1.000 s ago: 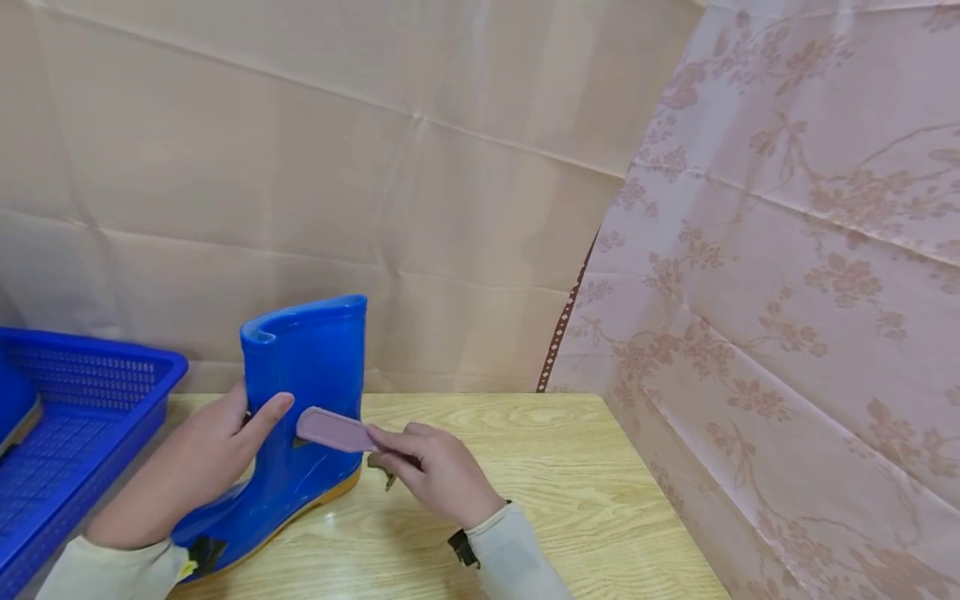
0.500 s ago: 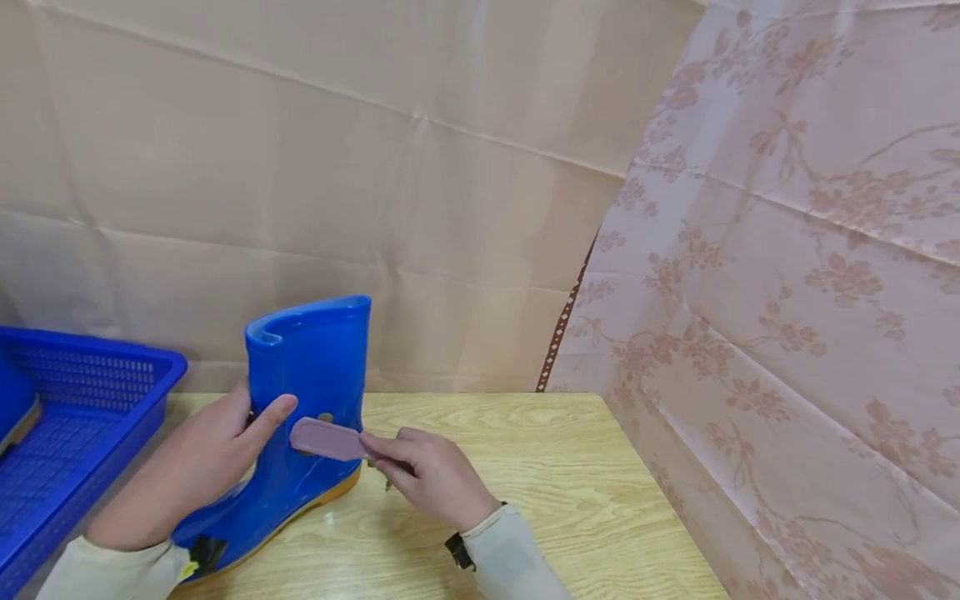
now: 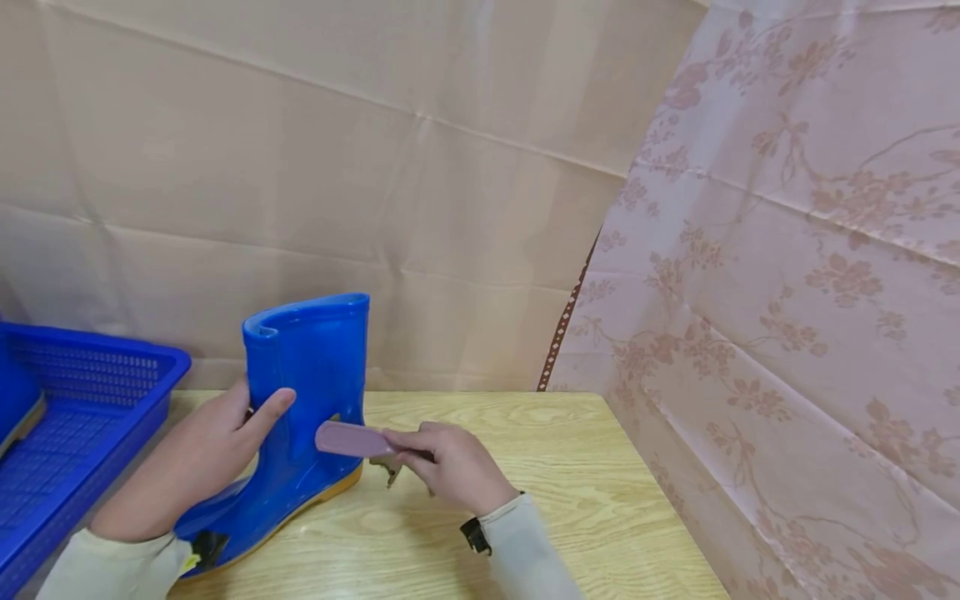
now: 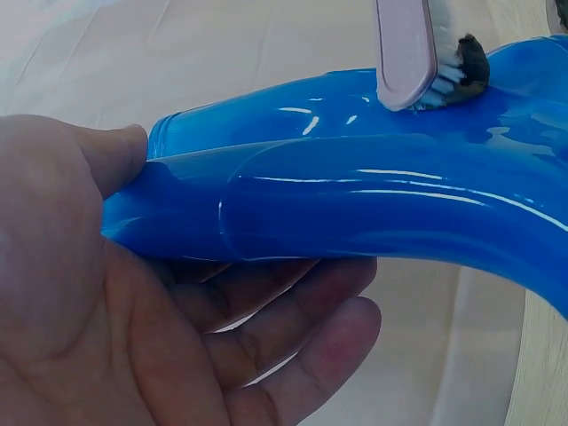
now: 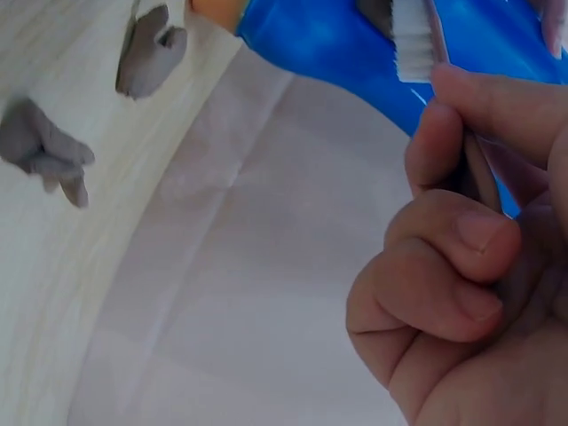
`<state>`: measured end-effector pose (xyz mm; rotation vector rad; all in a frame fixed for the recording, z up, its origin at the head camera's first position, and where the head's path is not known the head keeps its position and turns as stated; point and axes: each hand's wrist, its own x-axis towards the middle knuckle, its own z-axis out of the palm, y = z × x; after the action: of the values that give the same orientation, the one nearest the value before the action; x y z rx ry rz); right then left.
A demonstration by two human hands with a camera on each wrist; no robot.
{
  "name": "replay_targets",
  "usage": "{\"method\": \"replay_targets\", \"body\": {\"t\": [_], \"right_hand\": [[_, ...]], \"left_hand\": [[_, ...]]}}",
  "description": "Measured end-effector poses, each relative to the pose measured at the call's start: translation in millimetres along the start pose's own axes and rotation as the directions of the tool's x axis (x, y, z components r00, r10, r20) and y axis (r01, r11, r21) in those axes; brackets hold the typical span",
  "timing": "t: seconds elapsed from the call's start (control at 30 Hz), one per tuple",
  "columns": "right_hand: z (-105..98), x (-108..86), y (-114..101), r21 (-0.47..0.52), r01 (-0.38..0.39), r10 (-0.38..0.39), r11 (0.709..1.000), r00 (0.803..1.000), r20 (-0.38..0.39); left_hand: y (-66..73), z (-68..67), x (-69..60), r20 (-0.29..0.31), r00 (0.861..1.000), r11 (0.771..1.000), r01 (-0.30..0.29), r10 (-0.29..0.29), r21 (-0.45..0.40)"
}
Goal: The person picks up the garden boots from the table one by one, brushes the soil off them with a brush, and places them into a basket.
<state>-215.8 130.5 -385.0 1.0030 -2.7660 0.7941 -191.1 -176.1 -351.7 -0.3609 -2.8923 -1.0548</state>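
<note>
A blue rubber rain boot (image 3: 318,358) with a yellow-orange sole stands on the table, its toe toward the lower left. My left hand (image 3: 202,458) grips the shaft, thumb on the near side and fingers around behind. In my right hand (image 3: 461,468) is a mauve brush (image 3: 352,439), pinched by its handle. The brush's white bristles (image 5: 411,44) face the boot's side, by a dark mud-like patch (image 4: 475,67). Another dark patch (image 3: 210,548) marks the toe. Grey-brown clumps (image 5: 151,53) lie near the heel.
At the left is a blue plastic basket (image 3: 97,335) with another blue boot (image 3: 15,387) partly in view. The wood-grain table (image 3: 570,500) extends right toward a floral curtain (image 3: 810,333). A beige cloth (image 3: 300,167) hangs behind.
The brush shifted slightly left and down across the boot's side, then moved back right with my right hand. My left hand and the boot stayed nearly in place.
</note>
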Motion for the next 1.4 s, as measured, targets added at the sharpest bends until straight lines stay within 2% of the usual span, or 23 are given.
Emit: {"method": "replay_targets", "body": {"t": [0.2, 0.37, 0.5, 0.77, 1.13, 1.27, 1.4], "right_hand": [[-8, -3.0, 3, 0.047, -0.051, 0.05, 0.998, 0.998, 0.026], [-6, -0.4, 1, 0.065, -0.023, 0.021, 0.998, 0.999, 0.037], [-7, 1.4, -1, 0.043, -0.008, 0.006, 0.999, 0.999, 0.043], [-18, -3.1, 6, 0.12, -0.074, 0.063, 0.99, 0.994, 0.094], [-33, -8.5, 20, 0.168, -0.132, 0.113, 0.977, 0.987, 0.116], [-38, -10.8, 23, 0.098, -0.179, 0.171, 0.979, 0.981, 0.093], [-39, -12.7, 28, 0.018, -0.258, 0.255, 0.966, 0.963, 0.091]], "left_hand": [[-0.7, 0.5, 0.8, 0.007, 1.0, 1.0, 0.021, -0.021, -0.003], [1.0, 4.0, 1.8, -0.026, 1.0, 1.0, -0.002, 0.002, 0.03], [1.9, 5.1, 2.4, -0.031, 0.999, 0.999, 0.013, -0.012, 0.044], [-1.0, 3.1, 2.7, -0.005, 0.999, 0.999, 0.045, -0.045, 0.014], [-1.9, 2.4, 4.1, -0.016, 0.998, 0.997, 0.068, -0.068, 0.031], [-3.3, 1.4, 5.2, -0.009, 0.997, 0.997, 0.07, -0.07, 0.026], [-4.0, 1.6, 5.4, -0.007, 0.998, 0.997, 0.07, -0.07, 0.026]]}}
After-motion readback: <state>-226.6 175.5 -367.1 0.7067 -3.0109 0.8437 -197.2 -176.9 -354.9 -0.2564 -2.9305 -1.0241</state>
